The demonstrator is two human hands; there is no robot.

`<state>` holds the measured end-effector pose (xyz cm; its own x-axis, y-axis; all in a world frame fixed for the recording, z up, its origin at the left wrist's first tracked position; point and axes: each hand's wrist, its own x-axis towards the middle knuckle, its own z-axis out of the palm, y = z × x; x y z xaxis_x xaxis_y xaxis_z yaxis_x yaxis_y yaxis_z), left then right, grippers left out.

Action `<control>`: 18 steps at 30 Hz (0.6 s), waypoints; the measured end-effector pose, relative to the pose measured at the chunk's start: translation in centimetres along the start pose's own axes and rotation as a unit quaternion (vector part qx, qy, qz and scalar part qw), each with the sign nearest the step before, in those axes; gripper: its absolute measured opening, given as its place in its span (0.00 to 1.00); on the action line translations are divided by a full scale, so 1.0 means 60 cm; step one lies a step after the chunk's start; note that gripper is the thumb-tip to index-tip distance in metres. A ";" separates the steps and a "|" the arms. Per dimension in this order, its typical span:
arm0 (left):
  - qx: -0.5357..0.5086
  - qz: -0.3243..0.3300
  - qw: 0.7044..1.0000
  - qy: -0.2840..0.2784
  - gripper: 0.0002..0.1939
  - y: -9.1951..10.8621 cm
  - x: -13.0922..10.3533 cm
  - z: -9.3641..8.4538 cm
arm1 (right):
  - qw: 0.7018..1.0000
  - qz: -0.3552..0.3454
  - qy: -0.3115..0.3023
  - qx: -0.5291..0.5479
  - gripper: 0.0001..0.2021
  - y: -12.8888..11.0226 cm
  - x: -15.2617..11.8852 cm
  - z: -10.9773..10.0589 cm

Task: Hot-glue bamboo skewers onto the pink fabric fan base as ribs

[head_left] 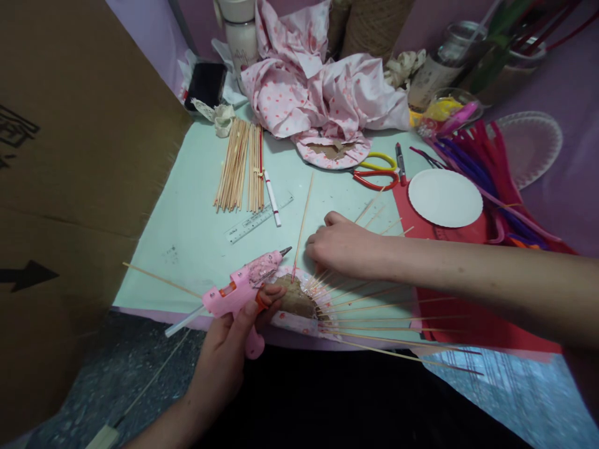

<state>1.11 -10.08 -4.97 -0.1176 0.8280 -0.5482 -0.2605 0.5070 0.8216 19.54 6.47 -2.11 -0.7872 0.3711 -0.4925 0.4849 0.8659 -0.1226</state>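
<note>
My left hand [238, 330] is wrapped around a pink hot glue gun [246, 284], its nozzle pointing up and right and a clear glue stick [185, 321] out of its back. Under the gun lies a cardboard disc [299, 299] edged in pink dotted fabric [283, 320]. Thin wooden sticks [374, 328] fan out from its right side. Another thin stick [305, 212] points away from the disc's far edge, and one juts out to the left. My right hand [344, 246] is closed just above the disc's far right edge, over some sticks. Its fingertips are mostly hidden.
Bundled wooden sticks [234, 168], a clear ruler [250, 224] and a white marker [272, 198] lie beyond. Scissors [377, 178], crumpled pink fabric [322, 93], a white paper plate [444, 197] and pipe cleaners [486, 168] sit farther back. A cardboard box [79, 187] blocks the left side.
</note>
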 end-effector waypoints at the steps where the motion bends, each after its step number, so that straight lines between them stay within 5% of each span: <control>1: 0.000 0.000 1.000 -0.002 0.18 0.000 0.000 0.000 | 1.000 -0.001 -0.001 0.000 0.07 0.000 0.000 0.000; 18: -0.055 -0.005 0.998 -0.003 0.14 0.002 -0.001 0.006 | 1.000 0.001 0.002 -0.003 0.06 0.000 0.000 0.003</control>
<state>1.46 -9.98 -4.80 -0.1080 0.8248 -0.5551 -0.3655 0.4863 0.7937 19.61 6.39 -2.28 -0.7880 0.3745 -0.4888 0.4846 0.8668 -0.1171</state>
